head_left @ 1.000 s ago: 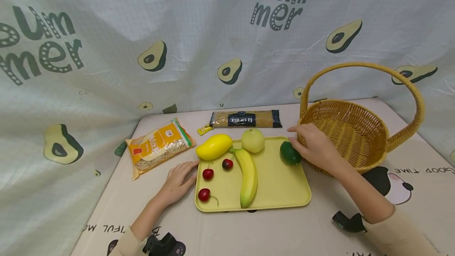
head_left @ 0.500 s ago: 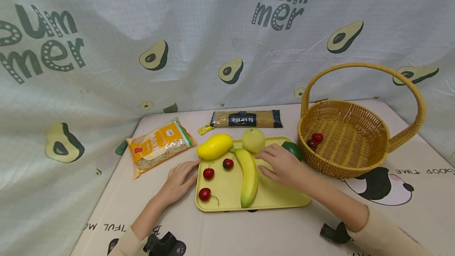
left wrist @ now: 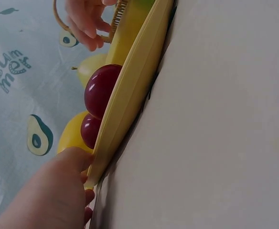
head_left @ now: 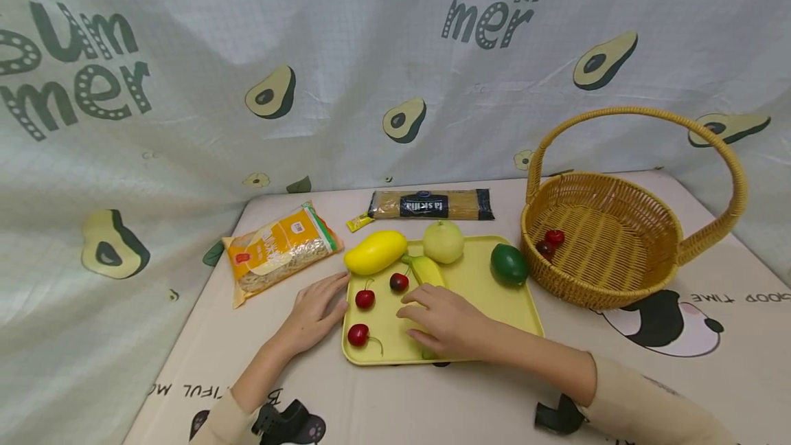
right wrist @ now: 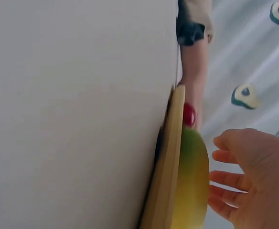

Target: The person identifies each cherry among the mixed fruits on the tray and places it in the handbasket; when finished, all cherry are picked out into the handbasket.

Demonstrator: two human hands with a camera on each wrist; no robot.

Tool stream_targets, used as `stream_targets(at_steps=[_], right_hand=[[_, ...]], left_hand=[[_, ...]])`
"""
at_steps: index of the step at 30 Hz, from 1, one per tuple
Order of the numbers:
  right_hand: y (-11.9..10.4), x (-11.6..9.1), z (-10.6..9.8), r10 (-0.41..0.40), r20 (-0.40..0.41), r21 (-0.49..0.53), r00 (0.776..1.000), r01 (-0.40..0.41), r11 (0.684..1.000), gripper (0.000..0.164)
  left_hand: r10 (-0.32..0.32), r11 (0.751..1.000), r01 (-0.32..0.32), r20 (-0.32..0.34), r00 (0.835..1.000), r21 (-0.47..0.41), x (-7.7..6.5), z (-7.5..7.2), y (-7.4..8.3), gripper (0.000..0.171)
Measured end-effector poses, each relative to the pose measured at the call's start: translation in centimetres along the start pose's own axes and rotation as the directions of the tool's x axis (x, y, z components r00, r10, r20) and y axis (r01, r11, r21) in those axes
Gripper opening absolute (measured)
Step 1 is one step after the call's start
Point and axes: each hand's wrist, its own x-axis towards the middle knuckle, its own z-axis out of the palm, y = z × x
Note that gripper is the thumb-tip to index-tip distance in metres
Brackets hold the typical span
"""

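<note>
My left hand (head_left: 315,311) rests against the left edge of a yellow tray (head_left: 507,314); its fingers touch the rim in the left wrist view. Over a banana (head_left: 428,270) hovers my right hand (head_left: 454,325), fingers loosely bent and spread, hiding most of the fruit from above. The right wrist view shows a gap between those fingertips and the banana (right wrist: 193,176). On the tray's left part lie three cherries, one (head_left: 358,335) near the front corner. A mango (head_left: 375,253), a pale green round fruit (head_left: 443,242) and a dark green fruit (head_left: 509,265) sit along the back.
A wicker basket (head_left: 664,280) with a tall handle stands right of the tray, two cherries (head_left: 554,237) inside. Behind the tray lie a pasta pack (head_left: 454,204) and a small yellow sachet (head_left: 360,222). An orange bag of oats (head_left: 281,253) lies at left.
My right hand has moved left from beside the basket and dark green fruit to above the banana. Two cherries now show in the basket. My left hand has stayed at the tray's edge.
</note>
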Motion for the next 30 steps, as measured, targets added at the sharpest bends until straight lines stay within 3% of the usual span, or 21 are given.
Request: stream_targets(at_steps=[6, 13, 20, 30], right_hand=[[-1.3, 1.0, 1.0, -0.052, 0.054, 0.008, 0.997, 0.052, 0.999, 0.034], [-2.5, 2.2, 2.1, -0.065, 0.103, 0.073, 0.993, 0.058, 0.996, 0.041], [-3.1, 2.8, 2.8, -0.059, 0.196, 0.049, 0.979, 0.05, 0.998, 0.044], [-3.3, 3.0, 3.5, -0.054, 0.195, 0.022, 0.979, 0.05, 0.999, 0.046]], left_hand=[[0.029, 0.999, -0.029, 0.006, 1.0, 0.037, 0.2, 0.1, -0.2, 0.054], [0.037, 0.998, -0.038, 0.024, 0.999, 0.053, 0.2, 0.0, -0.3, 0.055], [0.029, 0.997, -0.03, 0.028, 0.999, 0.065, 0.1, 0.0, -0.3, 0.055], [0.033, 0.998, -0.033, 0.005, 0.999, 0.06, 0.0, 0.2, -0.3, 0.054]])
